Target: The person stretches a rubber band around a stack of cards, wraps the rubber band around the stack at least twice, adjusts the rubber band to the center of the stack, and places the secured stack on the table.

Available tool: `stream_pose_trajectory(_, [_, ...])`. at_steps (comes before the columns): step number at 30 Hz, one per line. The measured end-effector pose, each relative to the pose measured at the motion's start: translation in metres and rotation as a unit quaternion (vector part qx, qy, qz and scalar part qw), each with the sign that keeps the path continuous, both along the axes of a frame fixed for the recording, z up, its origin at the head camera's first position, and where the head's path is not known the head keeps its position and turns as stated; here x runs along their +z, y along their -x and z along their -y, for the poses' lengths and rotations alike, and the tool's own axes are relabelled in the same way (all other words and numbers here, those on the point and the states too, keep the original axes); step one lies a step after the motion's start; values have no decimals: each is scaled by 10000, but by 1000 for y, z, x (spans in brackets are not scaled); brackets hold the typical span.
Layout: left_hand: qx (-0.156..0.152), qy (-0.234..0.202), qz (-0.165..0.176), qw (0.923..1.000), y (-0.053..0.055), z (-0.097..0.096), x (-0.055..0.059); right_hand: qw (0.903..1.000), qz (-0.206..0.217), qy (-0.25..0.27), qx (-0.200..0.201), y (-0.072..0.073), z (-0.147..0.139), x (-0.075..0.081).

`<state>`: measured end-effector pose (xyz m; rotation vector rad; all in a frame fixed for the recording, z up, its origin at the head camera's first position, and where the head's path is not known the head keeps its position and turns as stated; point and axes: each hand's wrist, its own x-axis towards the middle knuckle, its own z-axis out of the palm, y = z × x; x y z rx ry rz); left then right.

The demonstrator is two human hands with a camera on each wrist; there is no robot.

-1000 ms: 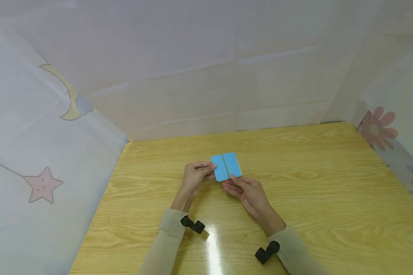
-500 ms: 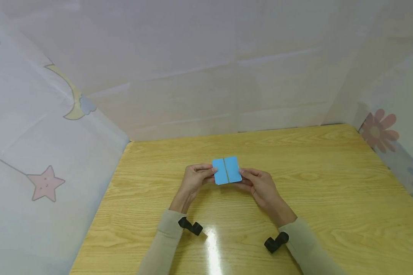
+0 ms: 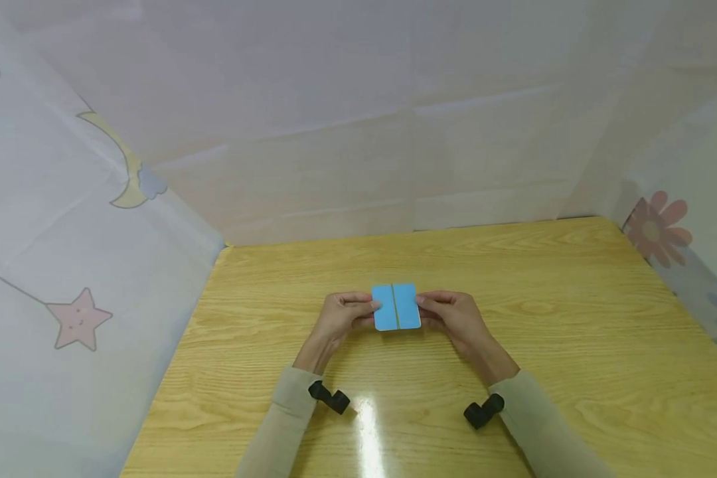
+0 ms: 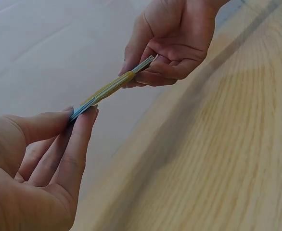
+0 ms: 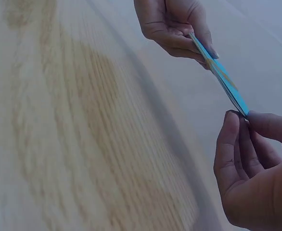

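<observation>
A thin stack of blue square cards [image 3: 406,307] with rounded corners is held up over the table. Round its middle runs a yellowish rubber band [image 3: 396,307]. My left hand [image 3: 338,317] pinches the stack's left edge, thumb on top and fingers beneath. At the opposite edge my right hand [image 3: 459,318] pinches it the same way. Seen edge-on in the left wrist view, the stack [image 4: 95,98] shows several thin layers, with the band [image 4: 117,84] stretched across them. In the right wrist view the blue top face [image 5: 227,86] is tilted.
A wood-grain table [image 3: 544,318] spreads beneath both hands. Pale fabric walls [image 3: 311,133] rise behind it and along both sides, printed with a pink star [image 3: 80,318] and a pink flower [image 3: 657,229]. Small black cameras [image 3: 330,397] are strapped at the sleeve cuffs.
My right hand has shifted from the stack's lower right corner to its right edge. The stack has turned level with the table's edge and come slightly nearer.
</observation>
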<state>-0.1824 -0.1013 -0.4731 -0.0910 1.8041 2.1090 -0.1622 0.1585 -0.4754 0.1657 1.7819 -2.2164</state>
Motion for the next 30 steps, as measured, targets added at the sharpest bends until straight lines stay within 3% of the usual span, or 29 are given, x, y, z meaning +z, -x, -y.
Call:
stream_pose_trajectory(14, [-185, 39, 114, 9998, 1, -3, -16, 9990, -131, -290, 324, 3, -7, -8])
stream_pose_trajectory(30, [-370, 108, 209, 9990, 5, -5, -18, 9973, -103, -578, 451, 12, -13, -13])
